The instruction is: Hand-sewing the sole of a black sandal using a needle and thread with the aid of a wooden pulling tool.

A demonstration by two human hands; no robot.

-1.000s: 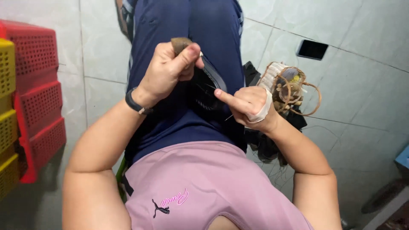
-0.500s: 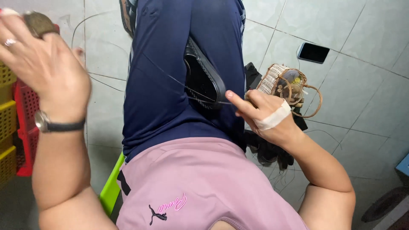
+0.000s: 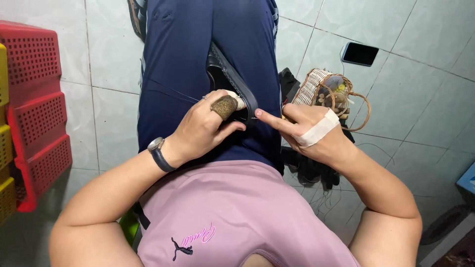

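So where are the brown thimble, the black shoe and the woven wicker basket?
brown thimble (image 3: 224, 106), head view, its rough side.
black shoe (image 3: 223, 76), head view, its upper edge.
woven wicker basket (image 3: 310, 88), head view, its pale woven wall.

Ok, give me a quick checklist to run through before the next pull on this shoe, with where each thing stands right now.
1. Left hand at the black shoe, thimble on a finger: ok.
2. Right hand index fingertip pressing at the shoe's edge: ok.
3. Shoe wedged between the knees: ok.
4. Thread running taut across the dark trousers: ok.
5. Needle in the fingers: cannot tell.
6. Wicker basket beside the right hand: ok.
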